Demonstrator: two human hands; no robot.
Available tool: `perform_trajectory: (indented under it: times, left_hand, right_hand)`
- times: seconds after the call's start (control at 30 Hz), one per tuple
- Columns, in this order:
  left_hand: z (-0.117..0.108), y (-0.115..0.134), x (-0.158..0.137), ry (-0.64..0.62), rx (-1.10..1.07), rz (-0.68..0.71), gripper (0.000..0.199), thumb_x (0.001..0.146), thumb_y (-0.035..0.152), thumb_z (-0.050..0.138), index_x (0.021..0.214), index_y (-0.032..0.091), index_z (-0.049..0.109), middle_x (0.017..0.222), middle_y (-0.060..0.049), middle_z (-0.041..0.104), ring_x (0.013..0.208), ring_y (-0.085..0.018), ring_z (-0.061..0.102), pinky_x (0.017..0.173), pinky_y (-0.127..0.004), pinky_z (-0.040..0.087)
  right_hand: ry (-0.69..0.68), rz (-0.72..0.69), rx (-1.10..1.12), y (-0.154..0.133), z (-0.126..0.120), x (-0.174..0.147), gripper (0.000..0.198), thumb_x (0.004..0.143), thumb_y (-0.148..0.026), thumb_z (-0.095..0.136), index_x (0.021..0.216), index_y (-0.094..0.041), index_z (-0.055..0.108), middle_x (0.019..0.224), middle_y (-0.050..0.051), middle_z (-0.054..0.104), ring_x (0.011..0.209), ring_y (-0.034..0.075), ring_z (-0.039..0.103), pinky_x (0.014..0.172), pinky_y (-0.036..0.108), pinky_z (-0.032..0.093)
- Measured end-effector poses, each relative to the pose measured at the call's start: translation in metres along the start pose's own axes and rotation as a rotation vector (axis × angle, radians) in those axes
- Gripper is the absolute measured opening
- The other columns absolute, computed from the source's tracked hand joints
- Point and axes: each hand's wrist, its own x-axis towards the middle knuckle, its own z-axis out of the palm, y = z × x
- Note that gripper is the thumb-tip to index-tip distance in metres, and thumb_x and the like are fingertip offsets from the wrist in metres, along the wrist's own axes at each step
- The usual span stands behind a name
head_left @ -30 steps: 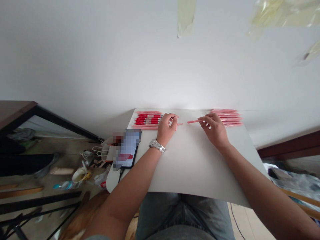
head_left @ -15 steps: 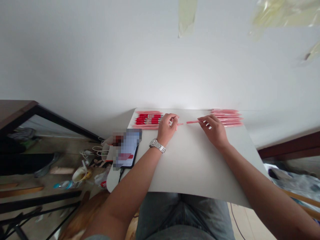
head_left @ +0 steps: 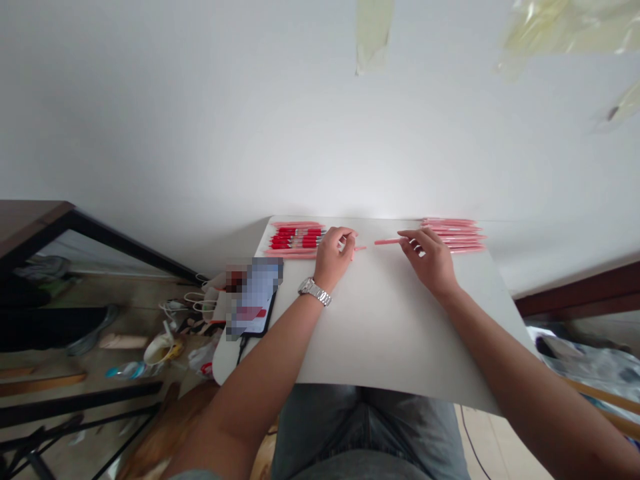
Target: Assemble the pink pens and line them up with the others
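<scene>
My right hand (head_left: 429,257) pinches one end of a slim pink stick (head_left: 387,242), like a pen or part of one, which points left above the white table. Facing it, my left hand (head_left: 338,251) has its fingers closed on another thin pink piece (head_left: 361,248); only its tip shows past the fingers. A small gap separates the two pieces. Left of my left hand lies a row of red pens (head_left: 296,238), with pink sticks (head_left: 293,253) in front of and behind them. A stack of similar pink sticks (head_left: 457,235) lies just beyond my right hand.
The white table (head_left: 395,333) meets the wall at its back edge. A phone (head_left: 257,297) with a blurred screen and a cable lies at its left side. On the floor to the left are a cup (head_left: 160,349), a plastic bottle (head_left: 127,370) and cables.
My right hand has shifted its fingers slightly, and its pink stick sits a touch further right and more level. My left hand stays in place.
</scene>
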Motion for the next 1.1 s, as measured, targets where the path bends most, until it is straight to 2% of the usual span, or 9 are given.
perform_trajectory:
  times: [0.43,0.8,1.1]
  left_hand:
    - [-0.0006,0.0008,0.0004,0.002,0.0,0.002,0.017,0.102,0.027,0.055,0.096,0.023,0.071,0.093,-0.004,0.071,0.087,-0.018,0.063,0.084,-0.033,0.05]
    - [-0.001,0.0008,0.0004,0.003,-0.014,0.006,0.017,0.102,0.027,0.055,0.096,0.023,0.071,0.093,-0.004,0.071,0.086,-0.018,0.062,0.084,-0.033,0.05]
    - [-0.0006,0.0004,-0.0004,0.001,-0.011,0.014,0.017,0.102,0.027,0.055,0.097,0.023,0.071,0.093,-0.004,0.07,0.086,-0.017,0.062,0.084,-0.032,0.05]
  right_hand:
    - [-0.023,-0.003,-0.019,0.0005,-0.0004,-0.0011,0.029,0.103,-0.042,0.054,0.114,-0.024,0.074,0.095,0.006,0.066,0.075,0.017,0.066,0.069,0.033,0.056]
    - [0.026,0.038,0.044,-0.0034,-0.0013,-0.0002,0.027,0.102,-0.043,0.056,0.109,-0.024,0.074,0.095,0.005,0.068,0.075,0.017,0.067,0.068,0.033,0.057]
    - [0.012,0.058,0.114,-0.0022,0.0018,-0.0007,0.028,0.1,-0.047,0.059,0.107,-0.024,0.074,0.096,0.005,0.068,0.078,0.017,0.068,0.072,0.034,0.059]
